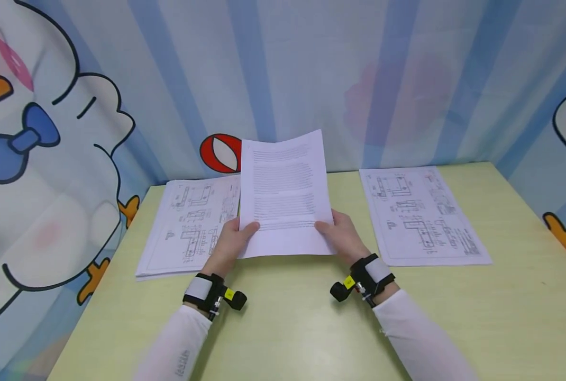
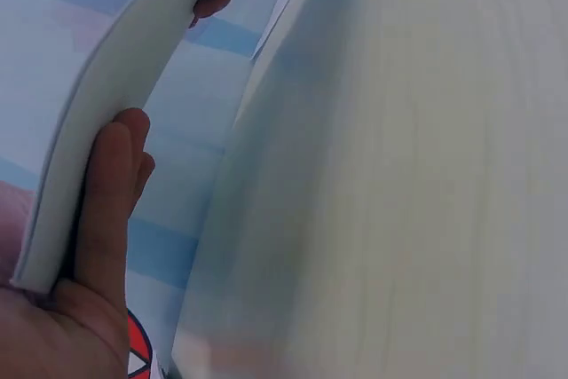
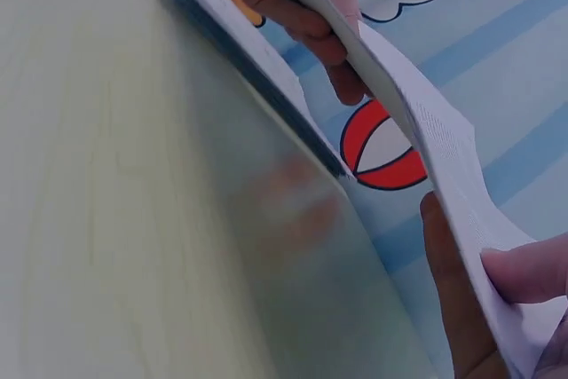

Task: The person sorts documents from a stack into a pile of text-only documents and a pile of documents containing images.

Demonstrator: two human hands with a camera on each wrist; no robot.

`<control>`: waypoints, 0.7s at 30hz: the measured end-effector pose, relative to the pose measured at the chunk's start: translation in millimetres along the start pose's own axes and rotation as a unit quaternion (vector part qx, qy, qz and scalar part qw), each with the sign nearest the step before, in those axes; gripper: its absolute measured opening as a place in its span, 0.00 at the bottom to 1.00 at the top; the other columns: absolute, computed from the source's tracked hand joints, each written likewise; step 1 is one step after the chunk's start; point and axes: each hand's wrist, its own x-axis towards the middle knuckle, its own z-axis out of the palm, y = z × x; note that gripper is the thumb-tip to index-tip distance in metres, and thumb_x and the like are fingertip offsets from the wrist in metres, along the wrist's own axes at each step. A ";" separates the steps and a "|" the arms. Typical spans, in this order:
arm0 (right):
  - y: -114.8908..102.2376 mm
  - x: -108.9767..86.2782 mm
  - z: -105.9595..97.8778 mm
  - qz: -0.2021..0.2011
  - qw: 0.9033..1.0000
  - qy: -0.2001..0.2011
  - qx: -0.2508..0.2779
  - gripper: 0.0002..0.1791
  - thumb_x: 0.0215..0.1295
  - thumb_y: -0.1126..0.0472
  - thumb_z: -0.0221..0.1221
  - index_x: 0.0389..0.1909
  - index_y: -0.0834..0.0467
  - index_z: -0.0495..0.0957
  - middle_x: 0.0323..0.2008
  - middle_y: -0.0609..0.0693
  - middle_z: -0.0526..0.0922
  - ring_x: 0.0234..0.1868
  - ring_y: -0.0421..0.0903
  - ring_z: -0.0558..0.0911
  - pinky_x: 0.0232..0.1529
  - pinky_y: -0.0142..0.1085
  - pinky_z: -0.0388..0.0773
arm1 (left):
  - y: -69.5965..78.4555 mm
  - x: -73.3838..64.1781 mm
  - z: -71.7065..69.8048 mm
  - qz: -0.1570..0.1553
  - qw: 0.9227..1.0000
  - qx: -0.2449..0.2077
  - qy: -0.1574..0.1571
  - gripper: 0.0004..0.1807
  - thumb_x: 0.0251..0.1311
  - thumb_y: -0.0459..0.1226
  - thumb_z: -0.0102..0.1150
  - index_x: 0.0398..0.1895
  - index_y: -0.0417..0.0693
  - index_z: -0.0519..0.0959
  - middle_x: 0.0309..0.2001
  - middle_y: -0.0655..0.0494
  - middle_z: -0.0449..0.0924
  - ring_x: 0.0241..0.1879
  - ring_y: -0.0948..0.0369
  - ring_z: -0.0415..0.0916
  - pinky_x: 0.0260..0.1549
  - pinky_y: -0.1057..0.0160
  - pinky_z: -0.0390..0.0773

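Both hands hold a printed stack of paper (image 1: pixel 285 185) above the table, its text side facing me and its top tilted away. My left hand (image 1: pixel 237 238) pinches the lower left edge, thumb on the front and fingers behind. On the lower right edge, my right hand (image 1: pixel 342 235) does the same. The wrist views show the stack edge-on and slightly bowed, with fingers (image 2: pixel 106 210) flat along its back. In the right wrist view the right thumb (image 3: pixel 528 272) presses on the printed face.
A thick pile of technical drawings (image 1: pixel 188 227) lies on the table at left, partly behind the held stack. More drawings (image 1: pixel 423 217) lie at right. The pale yellow table (image 1: pixel 288 323) meets a striped cartoon curtain (image 1: pixel 302 69) at its back edge.
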 end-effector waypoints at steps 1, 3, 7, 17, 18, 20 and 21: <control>1.4 -0.3 -3.0 0.000 1.000 0.004 -0.020 0.25 0.72 0.60 0.51 0.69 0.58 0.69 0.60 0.58 0.81 0.51 0.48 0.83 0.45 0.33 0.79 | -1.3 0.9 3.3 -0.001 1.000 0.003 -0.002 0.21 0.72 0.43 0.52 0.66 0.51 0.72 0.54 0.46 0.83 0.39 0.64 0.84 0.36 0.68 0.80; 4.6 -1.2 -8.8 -0.001 0.998 0.010 -0.061 0.24 0.72 0.59 0.51 0.68 0.59 0.69 0.59 0.59 0.81 0.49 0.47 0.83 0.44 0.32 0.78 | -4.4 3.5 9.4 0.000 1.000 0.010 -0.003 0.21 0.71 0.43 0.53 0.65 0.49 0.73 0.53 0.46 0.84 0.39 0.63 0.84 0.36 0.68 0.79; 12.4 -2.2 -19.4 0.002 0.994 0.010 -0.109 0.24 0.72 0.59 0.52 0.66 0.63 0.70 0.57 0.61 0.82 0.46 0.47 0.83 0.42 0.32 0.78 | -10.1 8.2 18.8 -0.011 1.000 0.022 -0.012 0.20 0.69 0.43 0.56 0.62 0.48 0.75 0.50 0.47 0.85 0.37 0.62 0.84 0.34 0.67 0.79; 18.1 -2.5 -38.0 0.010 0.987 0.009 -0.158 0.26 0.70 0.58 0.57 0.65 0.65 0.69 0.55 0.64 0.81 0.46 0.50 0.83 0.44 0.35 0.78 | -10.7 9.6 26.6 -0.017 0.996 0.070 -0.043 0.22 0.67 0.37 0.57 0.63 0.42 0.74 0.49 0.46 0.83 0.40 0.60 0.81 0.35 0.69 0.77; 17.8 -2.3 -39.0 0.012 0.987 0.007 -0.162 0.26 0.70 0.58 0.57 0.66 0.65 0.69 0.56 0.64 0.81 0.47 0.50 0.83 0.44 0.35 0.78 | -10.4 9.2 26.8 -0.019 0.996 0.077 -0.044 0.22 0.66 0.37 0.56 0.63 0.42 0.74 0.50 0.46 0.83 0.41 0.60 0.80 0.35 0.69 0.77; 16.9 -1.6 -40.9 0.007 0.984 0.004 -0.178 0.28 0.69 0.59 0.57 0.67 0.64 0.67 0.58 0.64 0.80 0.48 0.52 0.83 0.47 0.38 0.78 | -10.3 8.7 27.0 -0.024 0.995 0.084 -0.047 0.24 0.66 0.35 0.55 0.65 0.42 0.73 0.51 0.46 0.82 0.41 0.60 0.80 0.35 0.70 0.76; 16.4 -1.1 -41.7 0.003 0.982 0.003 -0.187 0.29 0.69 0.59 0.57 0.68 0.64 0.66 0.59 0.64 0.79 0.50 0.52 0.82 0.49 0.39 0.78 | -10.0 8.4 27.1 -0.026 0.995 0.086 -0.048 0.24 0.66 0.35 0.55 0.66 0.42 0.72 0.51 0.45 0.82 0.41 0.60 0.80 0.34 0.70 0.76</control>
